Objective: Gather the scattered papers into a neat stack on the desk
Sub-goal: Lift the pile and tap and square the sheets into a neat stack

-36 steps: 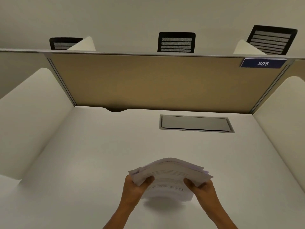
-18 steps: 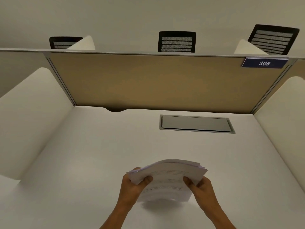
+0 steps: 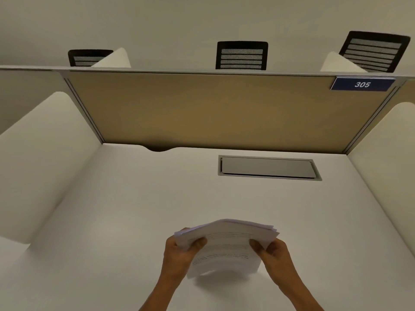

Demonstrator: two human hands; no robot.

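Note:
A bundle of white printed papers [image 3: 226, 245] is held upright and tilted over the white desk [image 3: 112, 221], low in the middle of the head view. Its lower edge bows just above the desk and casts a faint shadow there. My left hand [image 3: 179, 254] grips the bundle's left side with the thumb over the front sheet. My right hand [image 3: 275, 254] grips the right side the same way. The sheets' top edges are slightly fanned and uneven. No loose sheets lie elsewhere on the desk.
A grey cable hatch [image 3: 267, 168] is set flush in the desk behind the papers. A tan back panel [image 3: 213, 111] with a blue "305" plate [image 3: 362, 84] and white side dividers [image 3: 40, 158] enclose the desk. Black mesh chair backs [image 3: 241, 55] show beyond.
The bundle has tightened between both hands: its fanned right corner has drawn in and the sheets sit closer together. Hands stay in nearly the same place.

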